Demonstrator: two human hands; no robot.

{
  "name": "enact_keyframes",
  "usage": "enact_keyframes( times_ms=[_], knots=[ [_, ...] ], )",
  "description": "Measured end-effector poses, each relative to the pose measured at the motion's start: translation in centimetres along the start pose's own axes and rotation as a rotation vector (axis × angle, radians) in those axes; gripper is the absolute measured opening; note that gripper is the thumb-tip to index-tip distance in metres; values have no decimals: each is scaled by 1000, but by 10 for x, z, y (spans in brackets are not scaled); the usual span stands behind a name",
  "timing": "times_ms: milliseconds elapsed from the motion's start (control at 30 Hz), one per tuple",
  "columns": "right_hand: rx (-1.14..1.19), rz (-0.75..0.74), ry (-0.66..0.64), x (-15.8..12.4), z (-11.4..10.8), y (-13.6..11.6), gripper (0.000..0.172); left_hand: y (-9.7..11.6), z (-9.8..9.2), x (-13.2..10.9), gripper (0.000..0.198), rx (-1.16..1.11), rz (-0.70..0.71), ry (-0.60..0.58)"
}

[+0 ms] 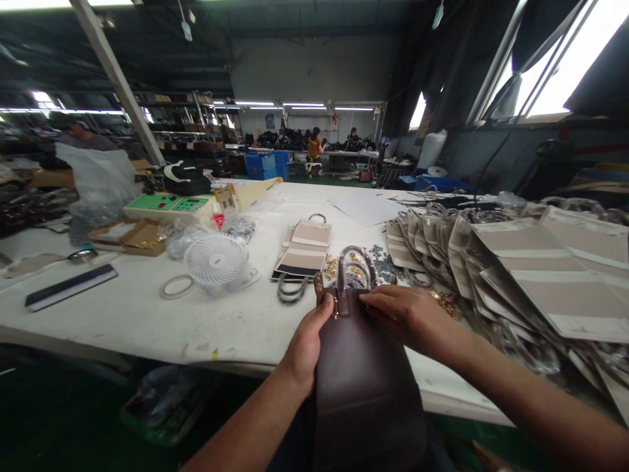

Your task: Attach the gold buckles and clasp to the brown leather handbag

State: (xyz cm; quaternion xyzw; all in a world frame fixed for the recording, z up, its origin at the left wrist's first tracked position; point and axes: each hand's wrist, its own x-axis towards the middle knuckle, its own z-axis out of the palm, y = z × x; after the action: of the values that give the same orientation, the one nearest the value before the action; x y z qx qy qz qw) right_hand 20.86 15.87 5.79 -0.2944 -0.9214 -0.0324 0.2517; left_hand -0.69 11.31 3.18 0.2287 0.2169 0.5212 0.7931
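A dark brown leather handbag panel (366, 373) hangs over the table's near edge toward me, with a plastic-wrapped handle (354, 252) at its far end. My left hand (307, 341) grips its left edge, the thumb beside a small gold clasp (335, 307). My right hand (410, 314) lies over the right top corner, fingers bent onto the leather; whatever is under the fingertips is hidden. Just beyond are loose gold fittings (330, 267) and a small stack of beige-lined bag panels (304, 248) with wrapped handles.
Many beige-lined panels (550, 262) are piled on the right, beside more gold fittings (446, 303). At the left stand a white fan (216, 259), a tape roll (177, 286), a black-and-white bar (71, 287), a cardboard box (145, 237) and a green control unit (170, 204). People work farther back.
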Motion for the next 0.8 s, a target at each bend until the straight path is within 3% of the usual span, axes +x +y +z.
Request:
enact_keyframes(
  times_ms=[333,633,800],
  knots=[
    [39,-89,-100,3,-7,14,27,0,2,2,47,9,1,-21],
    [86,10,20,-4,19,9,23,1,-3,6,51,-55,-80,33],
    [95,62,1,-13,26,3,26,-1,-9,3,53,-35,-95,34]
  ],
)
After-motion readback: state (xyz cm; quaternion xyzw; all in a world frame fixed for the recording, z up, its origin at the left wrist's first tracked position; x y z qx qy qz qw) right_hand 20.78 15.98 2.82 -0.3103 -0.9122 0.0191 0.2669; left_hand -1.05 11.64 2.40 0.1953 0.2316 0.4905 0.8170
